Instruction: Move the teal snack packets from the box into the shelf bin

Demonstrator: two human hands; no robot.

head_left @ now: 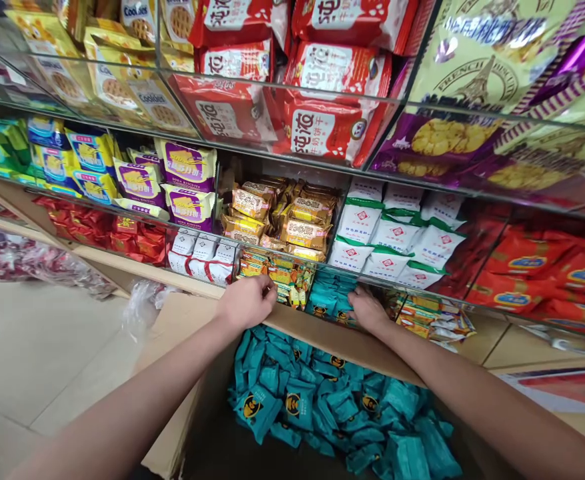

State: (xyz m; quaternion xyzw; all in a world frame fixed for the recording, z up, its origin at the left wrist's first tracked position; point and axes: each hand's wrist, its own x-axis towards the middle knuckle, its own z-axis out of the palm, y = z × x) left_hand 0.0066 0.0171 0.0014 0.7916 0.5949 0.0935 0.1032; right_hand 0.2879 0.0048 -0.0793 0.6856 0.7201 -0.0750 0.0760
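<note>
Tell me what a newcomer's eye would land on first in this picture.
Probably the heap of teal packets in the open cardboard box at bottom centre. Just beyond, the right hand is at a smaller teal stack, with the left hand by the small yellow packets to its left. Large red packs with white labels also stand out, at top centre.

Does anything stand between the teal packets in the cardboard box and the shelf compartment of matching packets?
Yes: the box's far cardboard side stands between the boxed teal packets and the matching shelf packets. The right hand is beyond that side, at the shelf packets, with nothing visible between them.
</note>
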